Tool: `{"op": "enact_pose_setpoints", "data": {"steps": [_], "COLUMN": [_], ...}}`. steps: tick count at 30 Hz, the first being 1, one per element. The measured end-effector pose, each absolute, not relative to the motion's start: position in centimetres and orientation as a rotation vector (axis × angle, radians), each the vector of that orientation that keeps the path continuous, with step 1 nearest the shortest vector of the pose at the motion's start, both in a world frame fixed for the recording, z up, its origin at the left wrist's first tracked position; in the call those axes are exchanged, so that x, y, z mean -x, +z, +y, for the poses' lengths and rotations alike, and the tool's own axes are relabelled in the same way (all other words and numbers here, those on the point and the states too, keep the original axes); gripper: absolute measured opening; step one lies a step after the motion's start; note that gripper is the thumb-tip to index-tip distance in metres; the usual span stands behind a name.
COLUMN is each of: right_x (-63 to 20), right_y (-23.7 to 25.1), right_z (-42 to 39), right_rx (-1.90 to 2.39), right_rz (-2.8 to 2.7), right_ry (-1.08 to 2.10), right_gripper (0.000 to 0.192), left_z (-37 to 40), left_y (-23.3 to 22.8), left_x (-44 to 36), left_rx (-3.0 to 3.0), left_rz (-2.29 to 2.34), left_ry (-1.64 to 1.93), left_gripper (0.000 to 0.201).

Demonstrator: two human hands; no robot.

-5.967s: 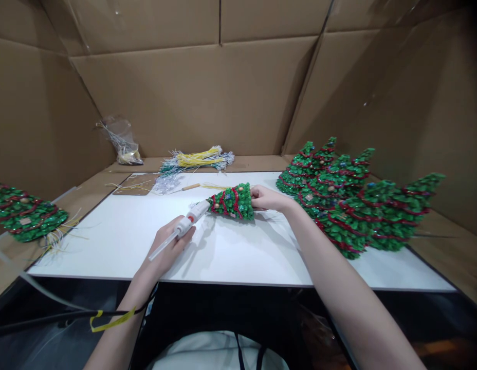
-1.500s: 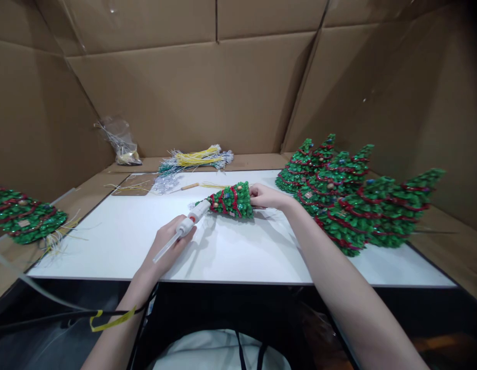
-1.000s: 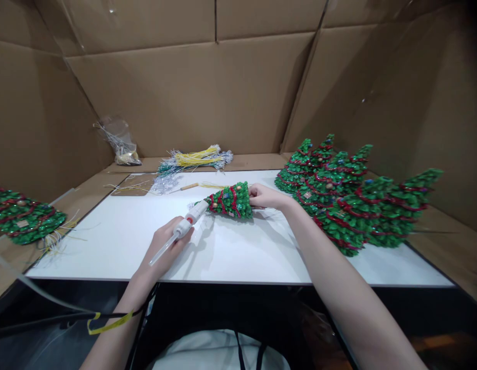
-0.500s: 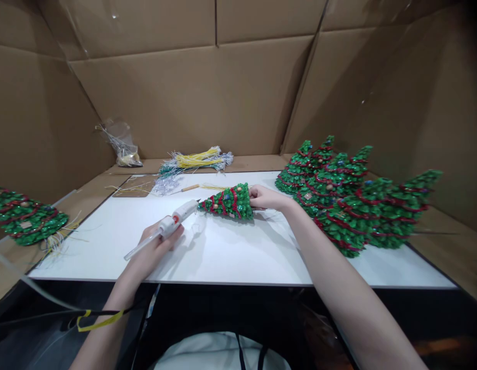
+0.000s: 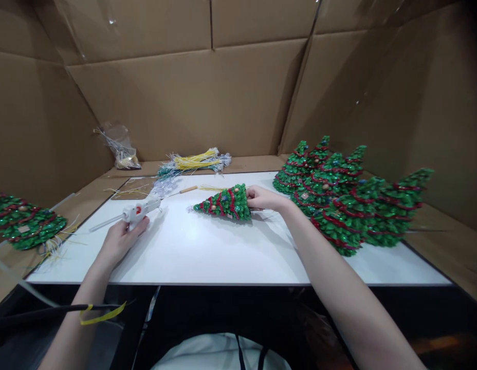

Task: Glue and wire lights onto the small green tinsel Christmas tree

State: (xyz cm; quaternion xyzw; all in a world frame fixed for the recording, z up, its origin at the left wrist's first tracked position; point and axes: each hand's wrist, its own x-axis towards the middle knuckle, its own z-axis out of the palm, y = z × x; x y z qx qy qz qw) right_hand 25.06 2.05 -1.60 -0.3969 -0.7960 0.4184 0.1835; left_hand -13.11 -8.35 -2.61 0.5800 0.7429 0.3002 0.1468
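My left hand (image 5: 124, 240) is closed round the handle of a white hot glue gun (image 5: 140, 209), with a clear glue stick poking out of its back end. The gun's nozzle points right, apart from the tree. On the white board, a small green Christmas tree (image 5: 225, 203) with red garland lies on its side, tip to the left. My right hand (image 5: 260, 198) grips it at the base, with some fingertips hidden behind or inside the base. A clear, shiny bit shows at the tree's tip.
Several upright Christmas trees (image 5: 334, 200) crowd the right side. Another tree (image 5: 24, 221) lies at the left with wires at its base. Bundled yellow, white and green wires (image 5: 196, 160), a wooden-handled tool (image 5: 188, 189) and a plastic bag (image 5: 124, 149) lie toward the cardboard back wall (image 5: 177, 103).
My left hand has drawn the glue gun away from the tree's tip, leftward, and turned it more level. My right hand keeps the tree in nearly the same place.
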Motion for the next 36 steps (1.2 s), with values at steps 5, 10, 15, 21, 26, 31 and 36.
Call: {"op": "enact_pose_setpoints", "data": {"steps": [5, 10, 15, 21, 26, 31, 36], "right_x": [-24.9, -24.9, -24.7, -24.8, -25.0, -24.9, -24.7], "right_y": [-1.2, -1.1, -0.6, -0.8, -1.3, -1.0, -0.8], "right_z": [1.7, 1.6, 1.2, 1.4, 1.7, 1.5, 1.4], "right_rx": [1.148, 1.155, 1.16, 1.123, 1.108, 1.175, 1.19], "right_rz": [-2.26, -2.27, -2.258, -2.265, -2.255, -2.244, -2.232], "right_ry": [1.152, 1.149, 1.163, 1.178, 1.179, 1.206, 1.212], "right_gripper": [0.01, 0.011, 0.008, 0.01, 0.01, 0.008, 0.009], "left_z": [-8.8, -9.5, -10.8, -13.8, -15.5, -11.8, -3.7], "left_y": [-2.3, -1.5, -1.2, 0.4, 2.2, 3.1, 2.5], "left_x": [13.4, 13.4, 13.6, 14.5, 12.9, 6.2, 0.2], "left_rx": [-1.799, -1.894, -2.001, -1.791, -1.772, -1.995, -2.132], "left_rz": [2.227, 2.352, 2.385, 2.448, 2.221, 1.62, 1.294], "left_ry": [0.681, 0.558, 0.494, 0.646, 0.999, 1.043, 1.112], "left_gripper": [0.057, 0.053, 0.053, 0.051, 0.048, 0.037, 0.033]}}
